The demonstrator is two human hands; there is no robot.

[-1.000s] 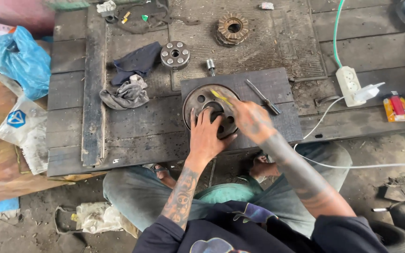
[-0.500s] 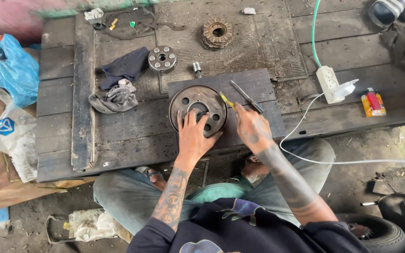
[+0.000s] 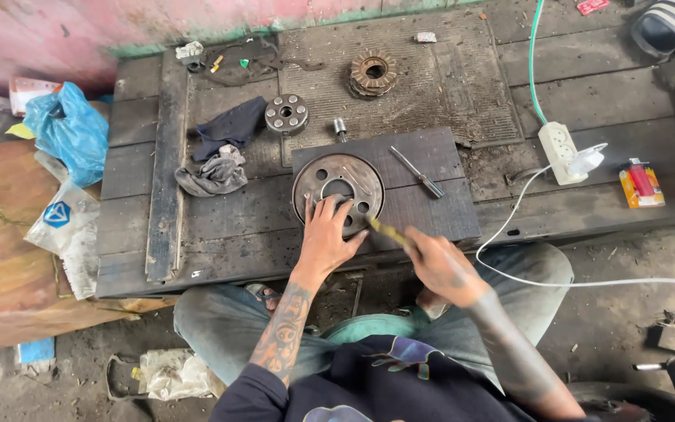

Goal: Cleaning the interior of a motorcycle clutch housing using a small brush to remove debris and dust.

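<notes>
Head view: round metal clutch plate lies flat on a dark board on the wooden platform. Left hand rests on the plate's near edge, fingers spread and released, tips touching metal. Right hand sits just off the plate's near-right side, clenched around a thin yellowish tool whose tip points at the plate rim. Compared with a half second ago, the right hand has pulled back off the board toward the body. A screwdriver lies right of the plate. Farther right, a white power strip, then a small orange-and-red flat pack. Far left, blue plastic bag.
</notes>
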